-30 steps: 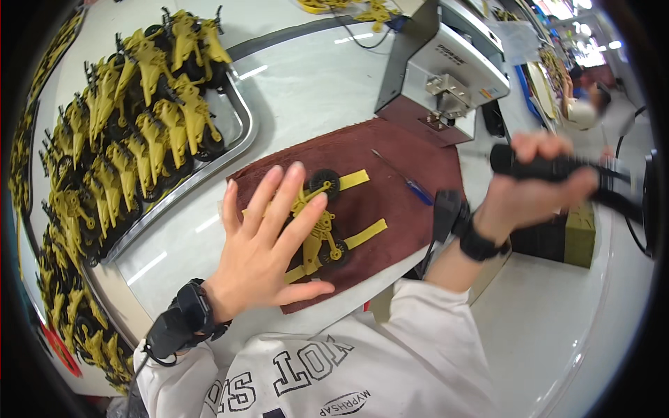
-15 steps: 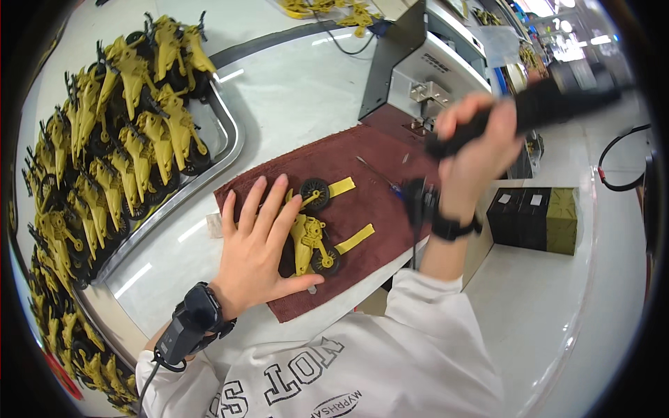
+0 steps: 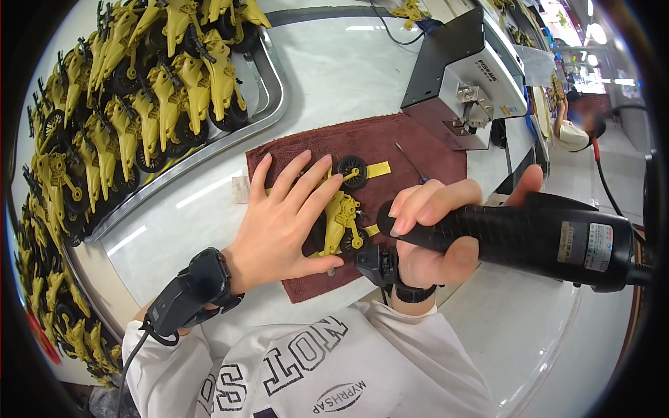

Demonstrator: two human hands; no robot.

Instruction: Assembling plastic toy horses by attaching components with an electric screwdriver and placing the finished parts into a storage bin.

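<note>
My left hand (image 3: 279, 219) lies flat with spread fingers over a yellow toy motorcycle (image 3: 339, 217) with black wheels, pressing on its left side and partly hiding it. The toy rests on a dark red cloth (image 3: 418, 143). Just right of it, my right hand (image 3: 442, 226) wraps round a thick black corded electric screwdriver (image 3: 536, 237). Its narrow end points left toward the toy; no bit can be made out. A yellow strip (image 3: 378, 169) sticks out beside the upper wheel, and a thin hand screwdriver (image 3: 411, 160) lies farther back on the cloth.
At the left, a metal tray (image 3: 277, 104) is heaped with many similar yellow motorcycles (image 3: 167, 111). A grey-black control box (image 3: 463, 76) stands behind the cloth. A small pale piece (image 3: 240, 189) lies by the cloth's left edge. Another person (image 3: 571, 132) is at the far right.
My right hand has brought the electric screwdriver down and left, closer to the toy. My left hand still lies on the toy. The whole view has shifted somewhat.
</note>
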